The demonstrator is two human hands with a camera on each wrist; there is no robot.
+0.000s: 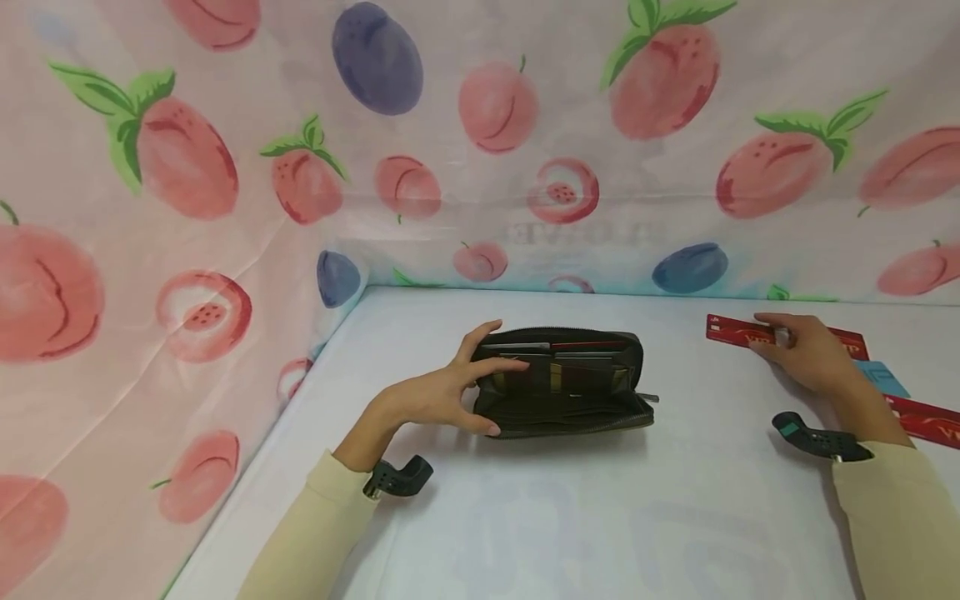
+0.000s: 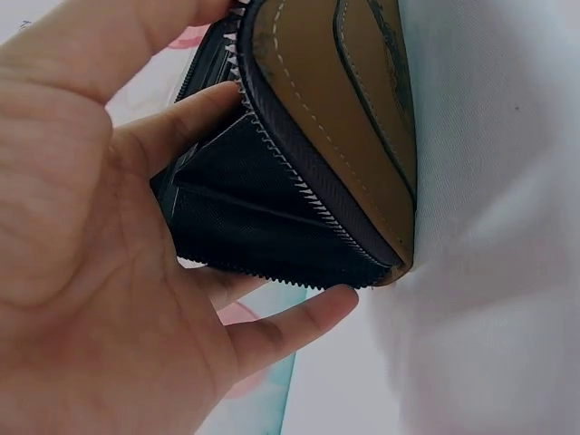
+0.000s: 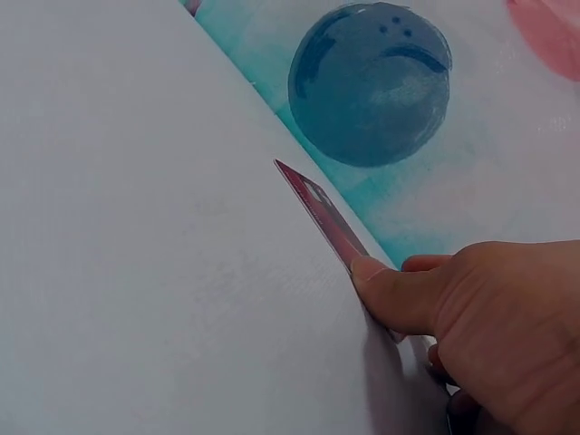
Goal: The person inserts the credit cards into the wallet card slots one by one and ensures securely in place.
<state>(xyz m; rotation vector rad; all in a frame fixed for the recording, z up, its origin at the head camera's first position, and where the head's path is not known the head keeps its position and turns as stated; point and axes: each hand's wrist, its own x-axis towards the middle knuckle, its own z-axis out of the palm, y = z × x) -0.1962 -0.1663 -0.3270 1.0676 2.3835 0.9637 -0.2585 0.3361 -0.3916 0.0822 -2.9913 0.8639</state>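
Note:
A dark zip-around wallet (image 1: 573,414) stands unzipped on the white table, its inside showing card slots and a few card edges. At its left end, my left hand (image 1: 442,393) holds it with spread fingers: thumb at the near edge, one finger reaching inside, another at the far edge. The left wrist view shows the wallet's brown outer side (image 2: 317,82) and its zip teeth. Over to the right, my right hand (image 1: 813,354) pinches a red card (image 1: 727,330) between thumb and fingers. In the right wrist view this card (image 3: 322,213) is tilted, with one end clear of the fingers.
Behind and beneath the right hand lie another red card (image 1: 852,342), a light blue card (image 1: 885,379) and a further red card (image 1: 930,421). A fruit-patterned cloth (image 1: 495,183) forms walls at the back and left of the table (image 1: 562,517). Each wrist wears a black camera mount (image 1: 401,477).

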